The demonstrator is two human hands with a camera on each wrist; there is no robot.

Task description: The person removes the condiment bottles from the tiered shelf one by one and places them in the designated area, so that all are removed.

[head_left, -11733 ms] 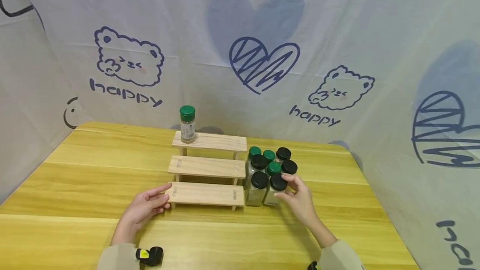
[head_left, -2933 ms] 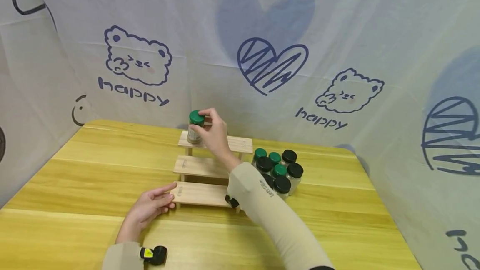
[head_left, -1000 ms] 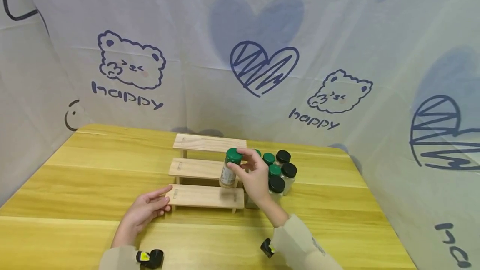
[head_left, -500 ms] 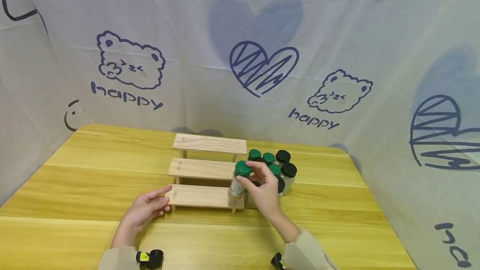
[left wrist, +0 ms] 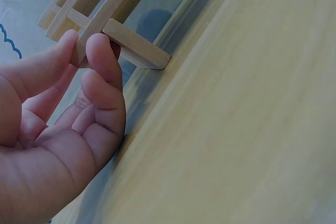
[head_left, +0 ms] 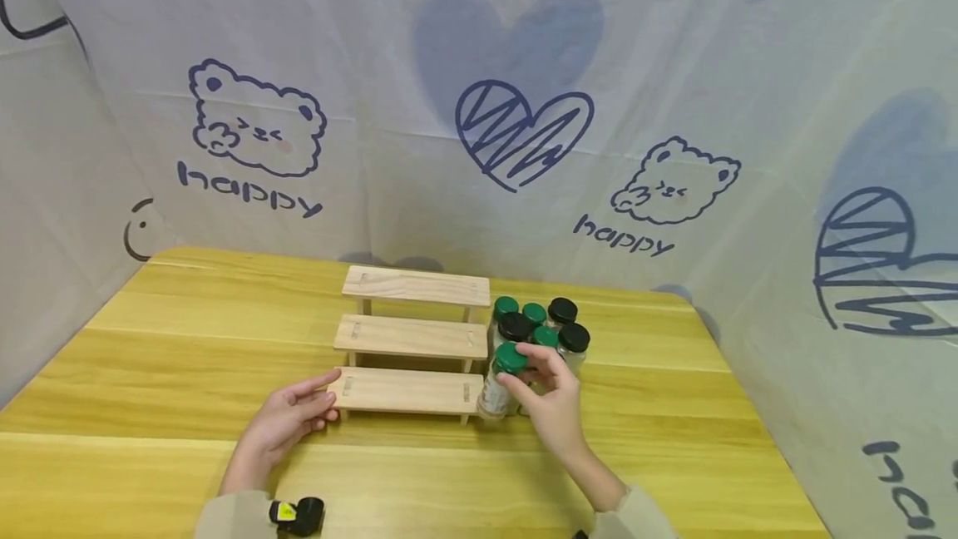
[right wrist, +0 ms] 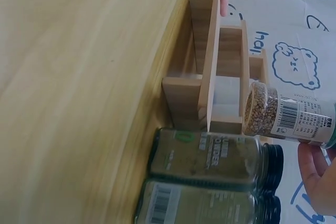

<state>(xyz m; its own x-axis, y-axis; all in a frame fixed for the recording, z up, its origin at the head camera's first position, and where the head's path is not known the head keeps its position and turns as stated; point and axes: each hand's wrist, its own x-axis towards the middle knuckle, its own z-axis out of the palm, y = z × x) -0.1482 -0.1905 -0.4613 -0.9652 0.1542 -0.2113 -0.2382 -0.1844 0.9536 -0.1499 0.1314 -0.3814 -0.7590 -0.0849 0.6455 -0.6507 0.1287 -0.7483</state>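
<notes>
My right hand (head_left: 557, 406) grips a green-capped spice jar (head_left: 494, 396) by its cap, just off the right end of the lowest step of a three-tier wooden rack (head_left: 407, 389). In the right wrist view the jar, full of small brown grains and bearing a barcode label, is held up off the table, above two black-capped jars (right wrist: 210, 153). At the rack's other side my left hand (head_left: 288, 414) pinches the left end of the lowest step; the left wrist view shows thumb and finger on the board's end (left wrist: 94, 27).
Several more jars with green and black caps (head_left: 574, 337) stand grouped right of the rack, partly hidden by my right hand and the held jar. A printed cloth (head_left: 397, 190) hangs behind the wooden table (head_left: 187, 339).
The green-capped jar stood on the top step's left end; my right hand, earlier at a black-capped jar, took it and carried it right and forward, off the rack. My left hand stayed put.
</notes>
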